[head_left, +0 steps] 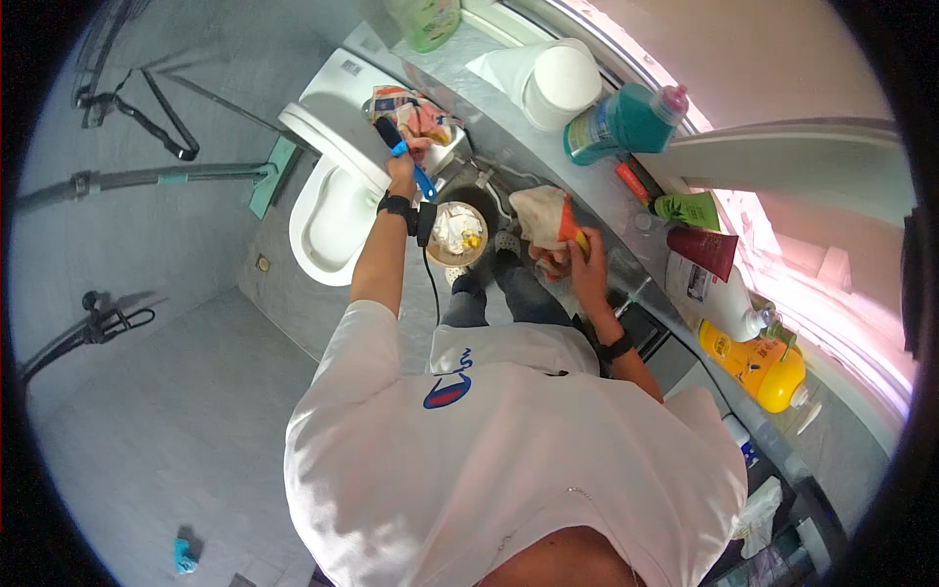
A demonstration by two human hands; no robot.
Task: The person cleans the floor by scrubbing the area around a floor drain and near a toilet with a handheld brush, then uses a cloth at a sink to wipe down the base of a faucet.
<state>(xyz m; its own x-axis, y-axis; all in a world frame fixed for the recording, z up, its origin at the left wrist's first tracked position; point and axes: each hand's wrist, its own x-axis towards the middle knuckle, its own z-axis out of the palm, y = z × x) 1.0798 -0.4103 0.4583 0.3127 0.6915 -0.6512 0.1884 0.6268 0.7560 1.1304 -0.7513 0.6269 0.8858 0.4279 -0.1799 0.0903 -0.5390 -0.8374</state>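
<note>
My left hand (404, 164) is closed around a slim blue-and-black tool (390, 135) that looks like a brush, its blue end pointing down toward the bin. A patterned orange and white cloth (416, 110) lies on the toilet's cistern right beside that hand. On the other side, my right hand (585, 256) grips a cream and orange cloth (541, 217), which hangs next to the ledge. Below and between the hands stands a round bin (456, 260), holding crumpled white paper and something yellow.
The white toilet (305, 235) has its lid raised. Along the ledge are a white paper roll (562, 86), a teal bottle (606, 127), tubes and a yellow pump bottle (758, 367). A squeegee (274, 176) leans by the toilet. A blue scrap (185, 556) lies on the floor.
</note>
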